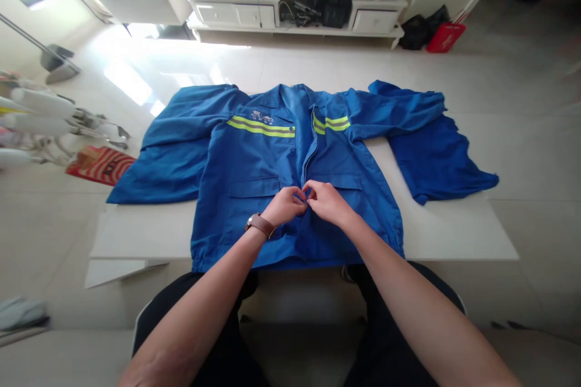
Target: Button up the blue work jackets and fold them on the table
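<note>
A blue work jacket [254, 160] with yellow-and-grey reflective strips lies front side up, its collar pointing away from me. Both hands meet at its front opening, between the two pocket flaps. My left hand [287, 205], with a brown-strapped watch [260, 225] on the wrist, pinches one front edge. My right hand [327, 201] pinches the other edge, fingertips touching the left ones. Whatever small fastener may be between the fingers is hidden. Above the hands the front gapes, with buttons showing along the left edge.
The jacket lies on a white table [458, 230]. More blue cloth [436, 157] rests under the right sleeve, and folded blue cloth [167, 157] lies at the left. A red-striped bag [100, 164] stands left of the table. A white cabinet [236, 15] is at the back.
</note>
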Motion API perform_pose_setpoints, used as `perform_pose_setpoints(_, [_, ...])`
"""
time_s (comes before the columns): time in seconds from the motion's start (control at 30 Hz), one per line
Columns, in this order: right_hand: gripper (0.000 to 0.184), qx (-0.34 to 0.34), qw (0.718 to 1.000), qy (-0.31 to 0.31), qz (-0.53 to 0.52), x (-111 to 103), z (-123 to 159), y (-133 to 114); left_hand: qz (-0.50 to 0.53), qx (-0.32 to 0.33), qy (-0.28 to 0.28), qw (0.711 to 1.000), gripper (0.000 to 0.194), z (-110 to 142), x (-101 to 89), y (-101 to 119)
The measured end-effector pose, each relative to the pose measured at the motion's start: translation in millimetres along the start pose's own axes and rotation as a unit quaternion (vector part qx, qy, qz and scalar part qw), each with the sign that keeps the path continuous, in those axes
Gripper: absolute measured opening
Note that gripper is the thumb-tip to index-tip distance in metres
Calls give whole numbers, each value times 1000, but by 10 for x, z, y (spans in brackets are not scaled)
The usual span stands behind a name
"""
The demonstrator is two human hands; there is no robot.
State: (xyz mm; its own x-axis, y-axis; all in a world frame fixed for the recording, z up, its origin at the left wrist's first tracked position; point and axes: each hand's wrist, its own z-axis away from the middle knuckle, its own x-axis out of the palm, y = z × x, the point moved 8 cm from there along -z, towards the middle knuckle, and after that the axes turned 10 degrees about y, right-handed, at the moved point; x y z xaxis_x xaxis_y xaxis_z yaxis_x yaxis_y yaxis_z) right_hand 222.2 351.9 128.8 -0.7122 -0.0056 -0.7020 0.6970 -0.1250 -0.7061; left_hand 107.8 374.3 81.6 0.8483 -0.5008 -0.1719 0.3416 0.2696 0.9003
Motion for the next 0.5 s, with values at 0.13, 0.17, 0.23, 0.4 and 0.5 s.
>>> perform_pose_setpoints(0.13, [28, 5, 999, 24, -45, -22, 51, -44, -30, 36, 39, 998, 23, 92, -56, 53])
perform_pose_setpoints(0.17, [27, 3, 998, 29, -59, -26, 60, -61, -26, 36, 46, 998, 21, 113, -76, 55])
perform_pose_setpoints(0.23, [24, -4, 996, 39, -83, -44, 69, -85, -5, 27, 60, 998, 20, 150, -130, 52])
perform_pose_setpoints(0.4, [19, 4, 999, 22, -28, -120, 55, -7, 52, -39, 80, 995, 28, 198, -300, 16])
perform_pose_setpoints(0.5, [16, 25, 998, -6, 54, -126, 52, 94, 61, -60, 58, 995, 30, 190, -319, 27])
